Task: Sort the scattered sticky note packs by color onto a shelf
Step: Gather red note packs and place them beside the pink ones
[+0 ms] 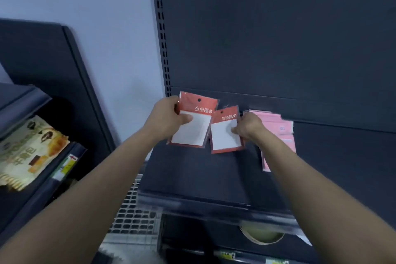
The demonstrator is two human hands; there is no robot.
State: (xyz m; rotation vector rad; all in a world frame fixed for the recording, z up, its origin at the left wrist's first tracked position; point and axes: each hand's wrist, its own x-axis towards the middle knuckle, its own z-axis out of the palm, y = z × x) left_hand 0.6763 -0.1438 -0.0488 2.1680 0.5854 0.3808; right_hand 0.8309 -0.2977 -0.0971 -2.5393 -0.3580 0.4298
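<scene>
My left hand [169, 117] grips a red sticky note pack [194, 123] with a white pad face by its left edge, thumb on the front. My right hand [249, 127] pinches a second red sticky note pack [225, 132] at its right edge, just right of the first. Both packs are held above the dark shelf [203, 178]. Several pink sticky note packs [278, 128] lie on the shelf behind and right of my right hand, partly hidden by my right wrist and forearm.
The shelf's dark back panel [278, 38] rises behind, with a slotted upright [161, 34] at its left. A neighbouring shelf on the left holds snack bags [27, 152]. Below, a lower shelf holds a round container [262, 234], and a wire grid [134, 212] shows.
</scene>
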